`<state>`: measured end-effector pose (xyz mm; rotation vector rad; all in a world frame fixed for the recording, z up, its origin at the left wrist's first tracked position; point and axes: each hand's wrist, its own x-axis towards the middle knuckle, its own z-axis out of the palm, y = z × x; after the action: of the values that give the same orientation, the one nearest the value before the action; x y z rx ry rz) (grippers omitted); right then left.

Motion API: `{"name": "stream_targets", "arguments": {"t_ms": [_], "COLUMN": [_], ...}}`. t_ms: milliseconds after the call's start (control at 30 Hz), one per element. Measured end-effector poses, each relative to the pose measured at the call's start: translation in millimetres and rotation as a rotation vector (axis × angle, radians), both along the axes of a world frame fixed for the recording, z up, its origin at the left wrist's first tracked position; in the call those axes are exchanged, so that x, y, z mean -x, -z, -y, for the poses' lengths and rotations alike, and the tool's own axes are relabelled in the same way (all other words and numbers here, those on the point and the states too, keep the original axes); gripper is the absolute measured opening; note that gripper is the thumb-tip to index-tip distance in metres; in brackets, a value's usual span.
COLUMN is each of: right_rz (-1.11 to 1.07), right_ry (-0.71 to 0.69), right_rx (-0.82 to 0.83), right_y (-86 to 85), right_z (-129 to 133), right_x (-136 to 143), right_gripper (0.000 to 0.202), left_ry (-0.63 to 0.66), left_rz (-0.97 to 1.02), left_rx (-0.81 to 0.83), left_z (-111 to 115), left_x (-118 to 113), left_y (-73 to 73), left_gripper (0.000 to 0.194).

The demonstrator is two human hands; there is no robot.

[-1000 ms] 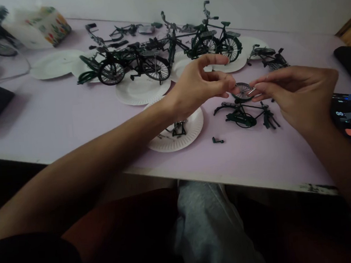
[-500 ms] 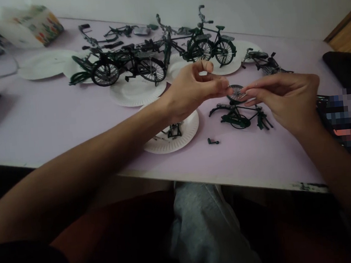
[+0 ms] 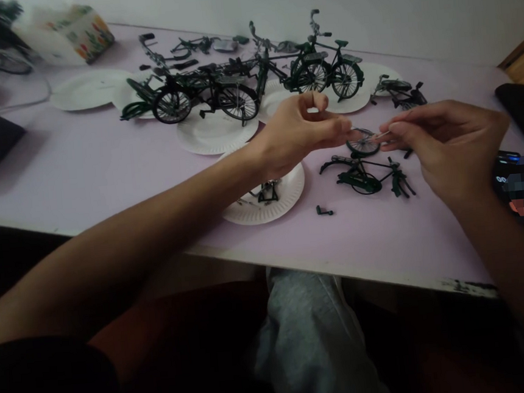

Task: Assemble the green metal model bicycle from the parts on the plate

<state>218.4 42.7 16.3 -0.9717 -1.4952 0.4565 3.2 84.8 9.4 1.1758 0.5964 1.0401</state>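
My left hand (image 3: 313,125) is held over the table with thumb and fingertips pinched together. Whatever lies between those tips is too small to make out. Facing it, my right hand (image 3: 456,136) pinches a thin pale rod (image 3: 382,134) that points toward the left fingertips. Just behind and below the fingertips is a small spoked toy bicycle wheel (image 3: 364,145), partly covered by them. Under the hands a dark green toy bicycle frame (image 3: 365,175) without wheels lies on the table. A small dark bent part (image 3: 324,210) rests nearer the front edge.
Several assembled toy bicycles (image 3: 207,97) stand along the back among paper plates (image 3: 92,89). A nearer paper plate (image 3: 296,196) holds small metal parts, partly behind my left forearm. A floral tissue box (image 3: 92,37) is at back left. A phone (image 3: 509,159) lies at the right.
My right hand has drawn a little to the right, away from the left fingertips, and the thin rod now shows more clearly. The whole view has shifted slightly.
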Motion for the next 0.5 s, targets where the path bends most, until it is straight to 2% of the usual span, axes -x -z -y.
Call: {"name": "stream_targets", "arguments": {"t_ms": [133, 333, 500], "right_rz": [-0.031, -0.014, 0.019], "right_ry": [0.004, 0.020, 0.042], "right_rx": [0.002, 0.031, 0.050], "right_y": [-0.9, 0.4, -0.3], "right_z": [-2.4, -0.2, 1.9], "right_x": [1.3, 1.5, 1.7], "right_gripper": [0.013, 0.013, 0.013], "left_ry": [0.019, 0.002, 0.006], "left_rz": [0.033, 0.039, 0.014], "left_rx": [-0.039, -0.039, -0.049], "left_z": [-0.4, 1.8, 0.1], "left_x": [0.7, 0.9, 2.0], "left_y": [1.7, -3.1, -1.8], "left_gripper": [0.042, 0.035, 0.044]}}
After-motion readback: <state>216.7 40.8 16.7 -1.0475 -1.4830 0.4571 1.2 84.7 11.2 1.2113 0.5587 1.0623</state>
